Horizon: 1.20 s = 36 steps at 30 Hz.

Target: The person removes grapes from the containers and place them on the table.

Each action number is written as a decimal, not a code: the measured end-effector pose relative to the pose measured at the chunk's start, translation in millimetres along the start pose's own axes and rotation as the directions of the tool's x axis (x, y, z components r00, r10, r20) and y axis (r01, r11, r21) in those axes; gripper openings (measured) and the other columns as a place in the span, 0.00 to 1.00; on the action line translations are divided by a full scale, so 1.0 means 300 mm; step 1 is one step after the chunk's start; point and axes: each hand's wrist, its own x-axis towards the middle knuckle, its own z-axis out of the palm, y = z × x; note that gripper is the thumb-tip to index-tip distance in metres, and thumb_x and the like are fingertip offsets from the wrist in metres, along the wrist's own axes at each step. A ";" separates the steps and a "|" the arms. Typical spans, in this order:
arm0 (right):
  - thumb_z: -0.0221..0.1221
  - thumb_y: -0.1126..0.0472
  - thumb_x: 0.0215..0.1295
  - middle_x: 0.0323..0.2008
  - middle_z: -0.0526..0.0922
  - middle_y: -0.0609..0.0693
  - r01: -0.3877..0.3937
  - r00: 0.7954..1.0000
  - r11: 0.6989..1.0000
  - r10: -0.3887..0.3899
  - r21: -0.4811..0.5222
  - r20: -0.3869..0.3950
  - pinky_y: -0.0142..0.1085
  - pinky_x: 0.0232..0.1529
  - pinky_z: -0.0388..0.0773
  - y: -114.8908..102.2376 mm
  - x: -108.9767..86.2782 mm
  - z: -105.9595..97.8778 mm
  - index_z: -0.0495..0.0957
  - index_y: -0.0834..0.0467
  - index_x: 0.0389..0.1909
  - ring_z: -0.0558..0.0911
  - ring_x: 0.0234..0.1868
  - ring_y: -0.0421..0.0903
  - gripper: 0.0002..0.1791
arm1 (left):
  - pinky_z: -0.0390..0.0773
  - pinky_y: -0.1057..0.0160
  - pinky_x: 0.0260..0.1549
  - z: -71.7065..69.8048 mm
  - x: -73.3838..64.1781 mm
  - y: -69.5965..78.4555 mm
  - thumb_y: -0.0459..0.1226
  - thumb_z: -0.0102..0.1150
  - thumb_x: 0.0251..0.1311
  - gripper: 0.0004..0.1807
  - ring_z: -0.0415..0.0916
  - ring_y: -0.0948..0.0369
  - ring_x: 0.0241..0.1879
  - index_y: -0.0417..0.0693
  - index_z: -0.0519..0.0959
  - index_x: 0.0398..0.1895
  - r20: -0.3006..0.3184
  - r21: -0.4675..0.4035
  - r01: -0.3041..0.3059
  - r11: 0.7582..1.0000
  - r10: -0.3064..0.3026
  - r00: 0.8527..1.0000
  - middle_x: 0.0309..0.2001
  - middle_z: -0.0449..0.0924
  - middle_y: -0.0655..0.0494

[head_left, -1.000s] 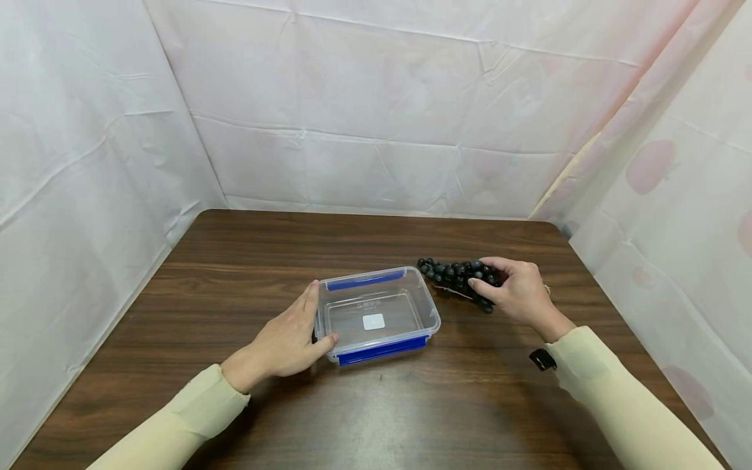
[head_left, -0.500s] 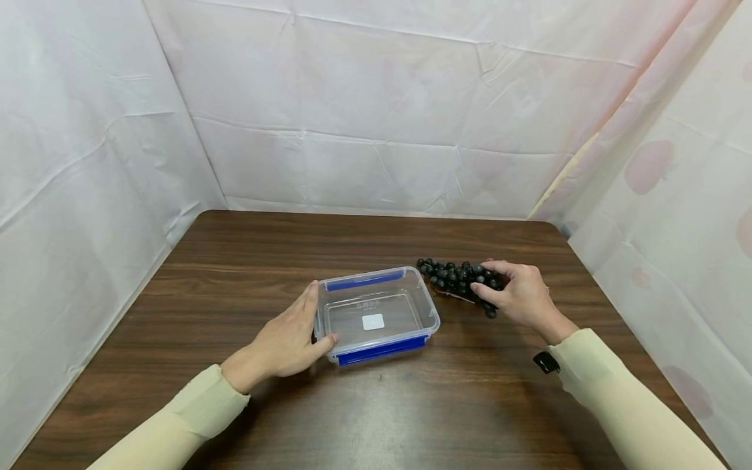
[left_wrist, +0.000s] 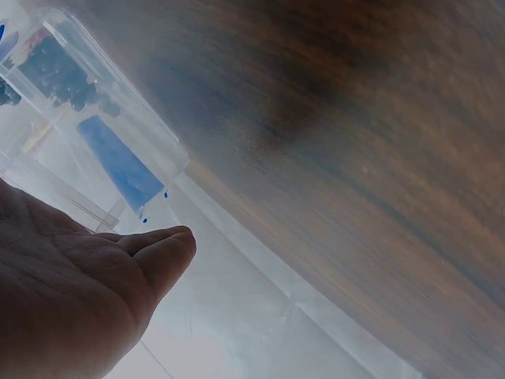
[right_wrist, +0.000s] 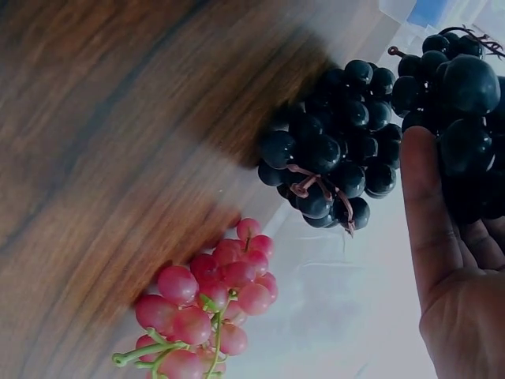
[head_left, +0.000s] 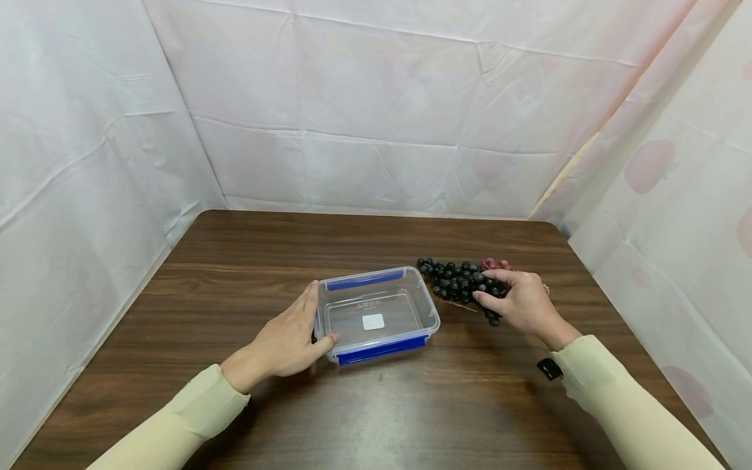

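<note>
Across the left end of the clear plastic food container (head_left: 352, 326) lies my left hand (head_left: 288, 339), fingers straight along its side and thumb at the near corner. Inside, the container has only a small white sticker on its floor. To its right, my right hand (head_left: 519, 300) pinches a bunch of black grapes (right_wrist: 465, 87) between thumb and fingers. Another black bunch (right_wrist: 347, 150) appears beside it in the right wrist view. Pink grapes (right_wrist: 213, 292) show at the lower left there; in the head view the hand and black grapes partly hide them.
The brown wooden table (head_left: 376, 418) is backed and flanked by white sheeting (head_left: 376, 170). Blue clips (head_left: 382, 350) run along the container's long sides. A black wrist device (head_left: 550, 369) sits by the right sleeve.
My right hand has shifted slightly down and to the right with the black grapes, uncovering some pink grapes behind them. The left hand and container have stayed put.
</note>
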 end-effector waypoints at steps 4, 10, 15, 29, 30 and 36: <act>0.76 0.57 0.55 0.35 0.90 0.55 0.016 1.000 1.000 -0.016 -0.013 0.000 0.36 0.30 0.81 0.003 -0.005 0.003 0.89 0.60 0.45 0.85 0.31 0.45 0.18 | 0.64 0.44 0.70 0.000 0.001 0.000 0.60 0.54 0.69 0.57 0.48 0.46 0.79 0.32 0.38 0.81 -0.004 0.000 -0.002 1.000 0.002 1.000 0.81 0.42 0.37; 0.75 0.54 0.58 0.08 0.72 0.40 -0.008 0.998 1.000 0.009 -0.015 0.059 0.34 0.13 0.65 0.004 -0.019 -0.001 0.87 0.62 0.49 0.60 0.07 0.32 0.21 | 0.64 0.44 0.70 -0.002 0.003 0.002 0.59 0.55 0.69 0.57 0.48 0.46 0.79 0.31 0.38 0.81 -0.003 -0.002 -0.001 1.000 0.001 1.000 0.81 0.41 0.37; 0.74 0.55 0.58 0.05 0.64 0.36 -0.027 0.996 0.999 0.029 -0.017 0.080 0.32 0.10 0.62 0.012 -0.029 0.001 0.87 0.62 0.50 0.58 0.07 0.31 0.21 | 0.64 0.44 0.70 -0.004 0.003 0.005 0.59 0.55 0.69 0.57 0.47 0.45 0.79 0.31 0.38 0.81 0.000 -0.005 -0.002 1.000 0.002 1.000 0.81 0.41 0.36; 0.73 0.56 0.61 0.05 0.64 0.40 -0.122 0.976 0.992 0.118 0.016 0.182 0.33 0.09 0.62 0.020 -0.048 0.000 0.84 0.63 0.54 0.57 0.07 0.34 0.23 | 0.64 0.44 0.70 -0.002 0.003 0.003 0.59 0.55 0.70 0.56 0.47 0.46 0.79 0.32 0.38 0.81 0.001 -0.003 -0.001 1.000 0.001 1.000 0.81 0.41 0.37; 0.73 0.56 0.61 0.05 0.64 0.40 -0.128 0.975 0.992 0.122 0.019 0.188 0.33 0.09 0.62 0.020 -0.049 0.000 0.84 0.63 0.54 0.57 0.07 0.34 0.23 | 0.64 0.44 0.70 -0.002 0.002 0.003 0.59 0.54 0.70 0.57 0.47 0.46 0.79 0.32 0.38 0.81 0.004 -0.005 -0.001 1.000 0.001 1.000 0.81 0.41 0.37; 0.73 0.56 0.60 0.05 0.64 0.40 -0.143 0.967 0.990 0.137 0.016 0.216 0.34 0.10 0.62 0.026 -0.052 0.007 0.84 0.63 0.54 0.58 0.07 0.35 0.24 | 0.63 0.44 0.70 -0.004 0.000 0.004 0.59 0.54 0.70 0.57 0.46 0.45 0.79 0.32 0.37 0.82 0.013 -0.008 0.004 1.000 -0.004 1.000 0.81 0.40 0.36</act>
